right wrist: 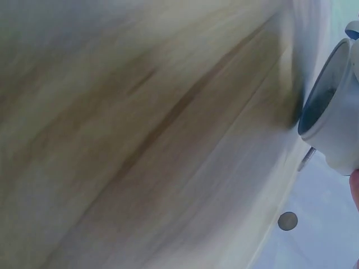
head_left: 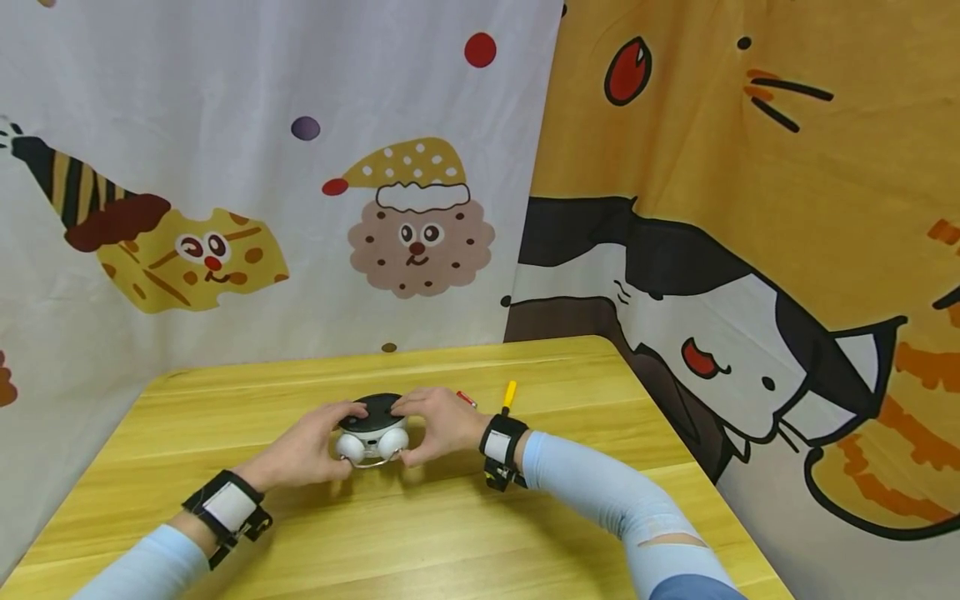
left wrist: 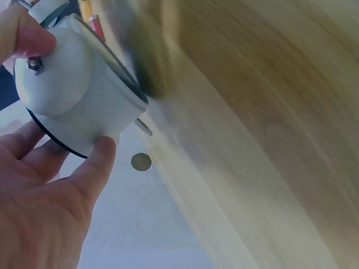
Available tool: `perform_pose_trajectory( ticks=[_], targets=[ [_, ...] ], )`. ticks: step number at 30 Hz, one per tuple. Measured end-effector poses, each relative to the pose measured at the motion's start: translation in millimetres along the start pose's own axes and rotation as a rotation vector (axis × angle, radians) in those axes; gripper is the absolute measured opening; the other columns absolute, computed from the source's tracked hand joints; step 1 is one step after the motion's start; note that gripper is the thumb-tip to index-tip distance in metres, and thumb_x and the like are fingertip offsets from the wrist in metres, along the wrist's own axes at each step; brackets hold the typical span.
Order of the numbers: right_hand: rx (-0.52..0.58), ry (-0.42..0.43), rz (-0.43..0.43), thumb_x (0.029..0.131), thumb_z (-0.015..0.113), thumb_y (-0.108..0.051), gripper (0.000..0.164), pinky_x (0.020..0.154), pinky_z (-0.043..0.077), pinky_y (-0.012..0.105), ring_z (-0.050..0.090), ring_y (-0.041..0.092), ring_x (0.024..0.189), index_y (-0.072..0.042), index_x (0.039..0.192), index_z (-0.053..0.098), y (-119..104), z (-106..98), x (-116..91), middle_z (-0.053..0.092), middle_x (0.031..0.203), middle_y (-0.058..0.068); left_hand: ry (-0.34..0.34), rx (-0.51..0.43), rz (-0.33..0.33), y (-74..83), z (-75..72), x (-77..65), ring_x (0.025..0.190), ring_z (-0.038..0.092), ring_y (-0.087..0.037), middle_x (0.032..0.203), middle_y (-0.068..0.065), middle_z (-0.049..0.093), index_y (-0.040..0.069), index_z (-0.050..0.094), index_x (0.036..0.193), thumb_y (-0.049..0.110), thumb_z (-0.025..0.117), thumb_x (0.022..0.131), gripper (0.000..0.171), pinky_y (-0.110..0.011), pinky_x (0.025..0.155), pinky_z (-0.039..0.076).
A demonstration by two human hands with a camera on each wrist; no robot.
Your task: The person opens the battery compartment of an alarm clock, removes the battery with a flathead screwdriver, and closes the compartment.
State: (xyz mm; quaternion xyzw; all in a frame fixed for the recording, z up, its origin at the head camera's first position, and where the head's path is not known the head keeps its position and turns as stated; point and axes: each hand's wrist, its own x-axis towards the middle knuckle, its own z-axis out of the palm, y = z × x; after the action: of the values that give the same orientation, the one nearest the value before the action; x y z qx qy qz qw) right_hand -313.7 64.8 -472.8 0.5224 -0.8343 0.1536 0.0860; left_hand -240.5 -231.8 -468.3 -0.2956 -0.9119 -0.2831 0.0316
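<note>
A white twin-bell alarm clock (head_left: 372,433) is between my two hands, its black back (head_left: 378,410) turned up and its bells (head_left: 393,443) towards me. My left hand (head_left: 318,443) grips its left side, fingers on the back and thumb by a bell. On the other side my right hand (head_left: 444,423) holds it, fingertips on the black back and thumb low near the other bell. The left wrist view shows the clock's face rim tilted down towards the wood, with one small metal leg (left wrist: 143,127) sticking out. Only a sliver of the right hand (right wrist: 355,188) shows in the right wrist view.
Behind my right wrist lie a yellow-handled tool (head_left: 509,395), its shaft partly hidden, and a small red object (head_left: 467,398). The wooden table (head_left: 420,542) ends at a printed curtain (head_left: 247,108) at the back and right.
</note>
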Motion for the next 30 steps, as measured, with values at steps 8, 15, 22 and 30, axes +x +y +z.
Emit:
perform_pose_trajectory(
  ticks=[8, 15, 22, 30],
  targets=[
    [0.176, 0.085, 0.01, 0.083, 0.09, -0.039, 0.053, 0.094, 0.067, 0.029, 0.083, 0.015, 0.114, -0.014, 0.13, 0.083, 2.2, -2.0, 0.5, 0.086, 0.127, 0.004, -0.049, -0.226, -0.114, -3.1, -4.9, -1.2, 0.145, 0.063, -0.047, 0.159, -0.027, 0.063, 0.008, 0.061, 0.156, 0.009, 0.086, 0.086, 0.073, -0.064, 0.112, 0.058],
    [0.225, 0.091, 0.056, 0.084, 0.09, -0.039, 0.054, 0.089, 0.069, 0.04, 0.084, 0.018, 0.107, -0.011, 0.129, 0.084, 2.6, -4.4, 0.8, 0.087, 0.123, 0.007, -0.038, -0.289, -0.155, -2.5, -6.2, -1.0, 0.142, 0.065, -0.041, 0.158, -0.025, 0.065, 0.009, 0.062, 0.157, 0.011, 0.084, 0.09, 0.071, -0.054, 0.109, 0.059],
    [0.264, 0.124, 0.064, 0.086, 0.09, -0.038, 0.049, 0.083, 0.069, 0.039, 0.085, 0.014, 0.103, -0.01, 0.126, 0.086, 5.2, -2.9, 1.0, 0.088, 0.12, 0.007, -0.019, -0.326, -0.147, -1.7, -4.6, 0.0, 0.133, 0.066, -0.032, 0.155, -0.022, 0.068, 0.01, 0.063, 0.156, 0.009, 0.079, 0.095, 0.063, -0.034, 0.101, 0.058],
    [0.349, 0.124, 0.092, 0.086, 0.091, -0.034, 0.046, 0.088, 0.069, 0.038, 0.084, 0.013, 0.102, -0.009, 0.125, 0.086, 6.7, -5.0, 1.4, 0.088, 0.118, 0.007, -0.019, -0.302, -0.152, 2.6, -2.8, 1.9, 0.129, 0.069, -0.033, 0.151, -0.019, 0.07, 0.009, 0.059, 0.16, 0.009, 0.087, 0.09, 0.075, -0.045, 0.1, 0.061]
  ],
)
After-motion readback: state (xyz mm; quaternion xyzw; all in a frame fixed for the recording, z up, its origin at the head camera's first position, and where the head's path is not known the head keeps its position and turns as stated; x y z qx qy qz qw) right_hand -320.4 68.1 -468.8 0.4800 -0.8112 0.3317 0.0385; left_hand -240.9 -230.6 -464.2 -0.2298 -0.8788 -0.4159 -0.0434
